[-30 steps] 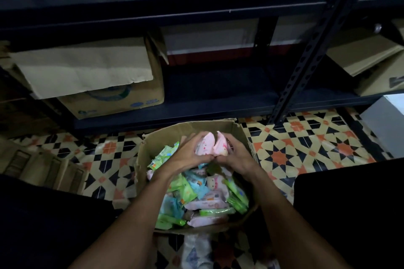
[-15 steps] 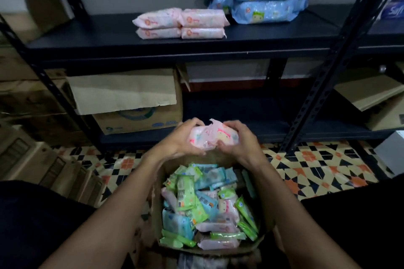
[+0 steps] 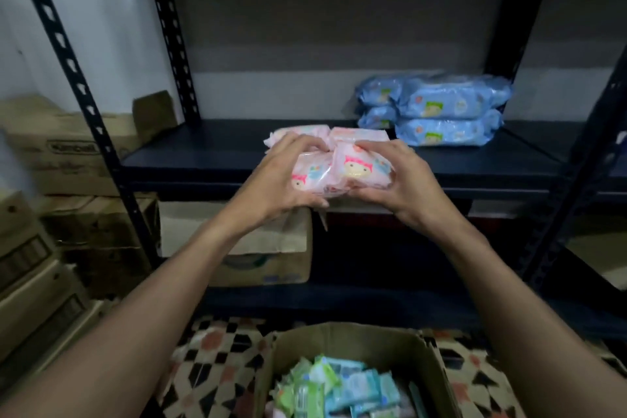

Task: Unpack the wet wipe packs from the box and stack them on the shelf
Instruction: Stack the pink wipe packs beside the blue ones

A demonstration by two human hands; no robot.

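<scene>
Between both hands I hold a small bundle of pink wet wipe packs [image 3: 342, 173] just in front of the dark shelf [image 3: 210, 156]. My left hand [image 3: 278, 180] grips the bundle's left side and my right hand [image 3: 403, 176] grips its right side. Behind the bundle, pink packs [image 3: 359, 135] lie on the shelf, partly hidden by my fingers. The open cardboard box [image 3: 342, 339] stands on the floor below, with several green and blue packs [image 3: 339, 387] inside.
A stack of blue wipe packs [image 3: 441, 112] sits on the shelf to the right. A cardboard carton [image 3: 271, 254] stands on the lower shelf. More cartons [image 3: 51, 214] are piled at the left. Black slotted uprights [image 3: 78, 85] frame the shelf. The floor is patterned tile [image 3: 217, 349].
Both hands have lifted the pink packs out of the box and up to the level of the shelf, close to the pink packs lying there. My view has tilted upward.
</scene>
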